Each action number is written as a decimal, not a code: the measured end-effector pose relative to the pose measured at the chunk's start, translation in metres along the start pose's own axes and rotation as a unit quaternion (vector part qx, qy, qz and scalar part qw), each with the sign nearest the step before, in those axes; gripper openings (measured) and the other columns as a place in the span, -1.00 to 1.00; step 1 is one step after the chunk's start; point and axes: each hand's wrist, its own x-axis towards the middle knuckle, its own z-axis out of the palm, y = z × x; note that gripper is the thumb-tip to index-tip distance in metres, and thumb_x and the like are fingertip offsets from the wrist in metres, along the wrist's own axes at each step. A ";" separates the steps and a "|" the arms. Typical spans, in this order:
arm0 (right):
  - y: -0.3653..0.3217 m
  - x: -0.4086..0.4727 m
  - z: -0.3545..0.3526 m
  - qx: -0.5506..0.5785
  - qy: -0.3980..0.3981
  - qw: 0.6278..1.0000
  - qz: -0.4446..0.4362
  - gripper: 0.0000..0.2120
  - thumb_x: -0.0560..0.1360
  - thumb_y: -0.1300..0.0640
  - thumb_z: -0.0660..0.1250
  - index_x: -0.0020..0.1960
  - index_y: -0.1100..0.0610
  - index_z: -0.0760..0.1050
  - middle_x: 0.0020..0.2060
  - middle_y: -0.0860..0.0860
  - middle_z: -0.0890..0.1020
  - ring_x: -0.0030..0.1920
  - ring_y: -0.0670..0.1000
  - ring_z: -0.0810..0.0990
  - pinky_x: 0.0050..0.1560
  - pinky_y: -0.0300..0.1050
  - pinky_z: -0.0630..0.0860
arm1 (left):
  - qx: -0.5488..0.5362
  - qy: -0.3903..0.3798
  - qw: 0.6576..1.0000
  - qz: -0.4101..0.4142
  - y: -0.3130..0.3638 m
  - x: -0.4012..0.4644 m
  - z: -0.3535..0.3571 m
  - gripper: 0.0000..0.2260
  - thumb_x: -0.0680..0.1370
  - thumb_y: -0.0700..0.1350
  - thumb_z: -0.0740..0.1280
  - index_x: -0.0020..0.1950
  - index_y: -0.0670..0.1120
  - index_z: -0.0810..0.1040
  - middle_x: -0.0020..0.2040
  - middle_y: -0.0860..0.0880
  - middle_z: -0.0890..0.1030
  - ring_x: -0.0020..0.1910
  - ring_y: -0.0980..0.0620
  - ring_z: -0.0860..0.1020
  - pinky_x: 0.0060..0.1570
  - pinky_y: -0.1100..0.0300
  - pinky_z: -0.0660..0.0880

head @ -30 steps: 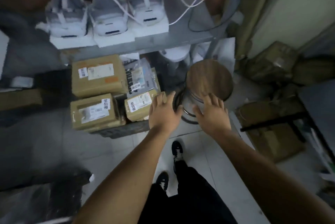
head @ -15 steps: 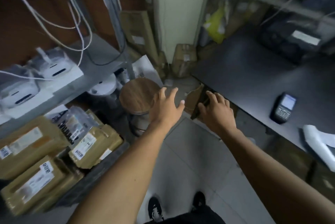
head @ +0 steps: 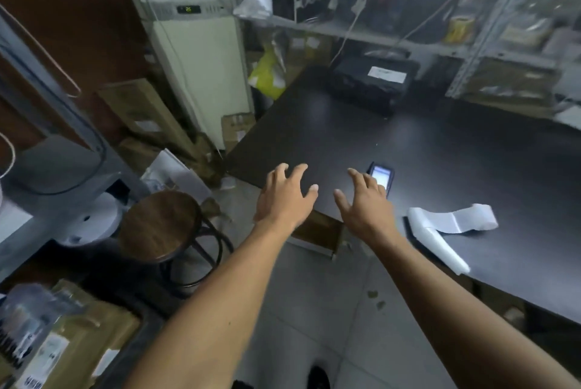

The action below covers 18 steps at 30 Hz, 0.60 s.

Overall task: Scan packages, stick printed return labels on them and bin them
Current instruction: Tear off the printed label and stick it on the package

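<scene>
Both my hands reach out over the near corner of a black table (head: 440, 149), fingers spread and holding nothing. My left hand (head: 284, 196) hovers at the table's edge. My right hand (head: 361, 203) is just in front of a handheld scanner (head: 382, 176) with a lit screen, partly covering it. A strip of white labels (head: 452, 225) lies curled on the table to the right. A black label printer (head: 374, 83) sits at the table's far side. Brown taped packages (head: 72, 344) with white labels lie at the bottom left.
A round wooden stool (head: 160, 225) stands on the tiled floor left of my arms. A grey shelf unit (head: 56, 181) is at the left. Cardboard boxes (head: 234, 129) lean against a white cabinet (head: 201, 58). Metal shelving (head: 408, 39) runs behind the table.
My view has swung right from the packages and stool to the black table. Both hands moved with it and now hover over the table corner near the scanner.
</scene>
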 end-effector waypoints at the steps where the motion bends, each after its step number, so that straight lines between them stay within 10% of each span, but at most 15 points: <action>1: 0.007 0.002 -0.002 0.002 0.001 1.000 0.002 -0.42 0.60 -0.17 0.18 0.55 0.01 0.16 0.48 0.10 0.31 0.43 0.17 0.31 0.34 0.13 0.37 | -0.001 -0.007 1.000 -0.001 0.007 0.004 0.004 -0.51 0.61 0.20 0.20 0.53 0.15 0.25 0.53 -0.05 0.23 0.49 -0.08 0.20 0.25 -0.07 0.40; 18: 0.040 0.104 -0.015 0.025 0.002 0.992 0.127 -0.46 0.60 -0.12 0.20 0.53 -0.01 0.19 0.44 0.08 0.34 0.39 0.14 0.37 0.31 0.08 0.40 | -0.015 -0.083 0.994 0.065 0.038 0.143 0.034 -0.50 0.62 0.18 0.21 0.54 0.14 0.23 0.53 -0.07 0.22 0.48 -0.09 0.23 0.24 -0.07 0.44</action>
